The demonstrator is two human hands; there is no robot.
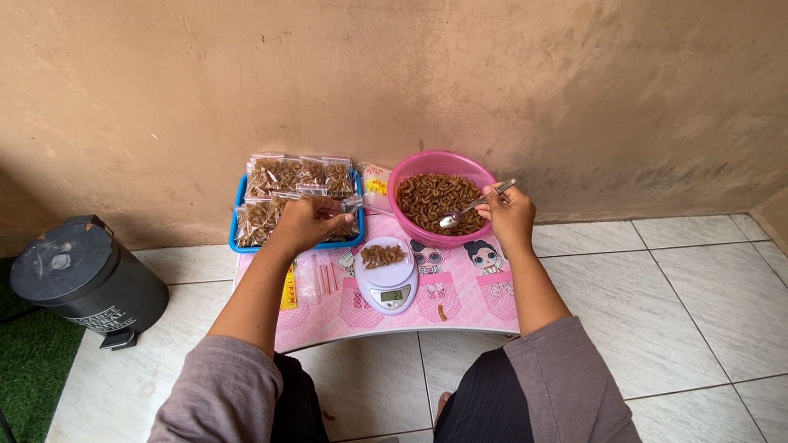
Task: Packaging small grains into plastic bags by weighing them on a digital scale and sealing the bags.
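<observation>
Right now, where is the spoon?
In the head view, the right hand holds the spoon over the near rim of the pink bowl, right of the scale.

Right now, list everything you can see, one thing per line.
small table: one, pink, on the tiled floor by the wall
bowl: one, pink, full of brown snacks, table's far right
spoon: one, metal, over the bowl
kitchen scale: one, white, table centre, brown snacks on top
tray: one, blue, far left, holding packed bags
snack bags: several, clear, brown contents, in the tray
pedal bin: one, black, floor left
left hand: on the bags
right hand: holding the spoon
</observation>
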